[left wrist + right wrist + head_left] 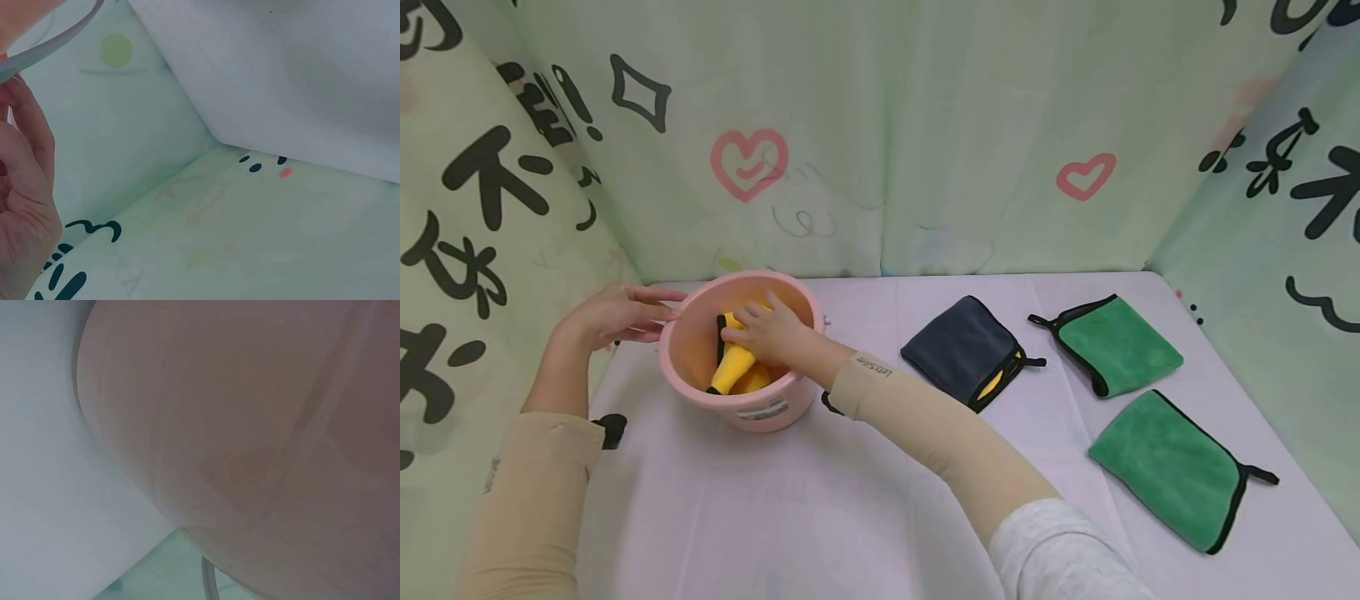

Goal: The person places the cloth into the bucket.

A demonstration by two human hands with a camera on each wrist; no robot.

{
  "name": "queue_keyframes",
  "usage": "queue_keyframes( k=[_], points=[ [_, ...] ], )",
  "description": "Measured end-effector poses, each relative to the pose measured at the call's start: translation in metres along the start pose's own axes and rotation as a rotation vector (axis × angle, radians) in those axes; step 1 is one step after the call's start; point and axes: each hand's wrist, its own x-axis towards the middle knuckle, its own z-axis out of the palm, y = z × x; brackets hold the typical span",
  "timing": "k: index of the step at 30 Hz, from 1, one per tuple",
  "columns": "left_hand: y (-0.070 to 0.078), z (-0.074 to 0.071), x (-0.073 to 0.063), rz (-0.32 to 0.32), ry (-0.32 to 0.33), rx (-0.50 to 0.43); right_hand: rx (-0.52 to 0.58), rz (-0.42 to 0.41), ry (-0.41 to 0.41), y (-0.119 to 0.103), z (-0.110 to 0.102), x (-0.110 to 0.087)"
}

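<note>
A pink bucket (688,367) stands at the back left of the table, with yellow cloths inside. My right hand (775,333) reaches over its right rim and grips a folded yellow cloth (733,365) with black edging. Beneath that lies more yellow cloth (751,382). With extended fingers, my left hand (617,315) touches the bucket's left rim from outside. In the left wrist view, the left hand (25,187) shows at the left edge, its fingers up against a grey strip (56,47). Bucket wall (219,425) fills most of the right wrist view, hiding the right hand.
On the right of the white-covered table (820,517) lie a folded dark grey cloth (962,350) with a yellow underside and two folded green cloths (1120,346), all with black edging and loops. Green printed curtains (940,167) enclose the back and sides.
</note>
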Motion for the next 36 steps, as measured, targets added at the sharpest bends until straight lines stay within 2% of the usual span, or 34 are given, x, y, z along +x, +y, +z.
queue_keyframes(
  k=[15,24,31,36],
  points=[
    [0.0,0.001,-0.001,-0.012,0.007,-0.007,0.005,0.02,-0.063,0.0,0.0,-0.001],
    [-0.002,0.0,0.0,-0.01,0.01,0.001,0.025,-0.001,0.045,0.007,0.0,-0.007],
    [-0.002,-0.001,0.001,0.003,-0.008,-0.017,0.063,-0.019,0.132,0.02,-0.002,-0.02],
    [0.0,0.0,0.0,0.005,-0.013,-0.028,0.128,-0.01,0.168,0.033,-0.008,-0.033]
  ],
)
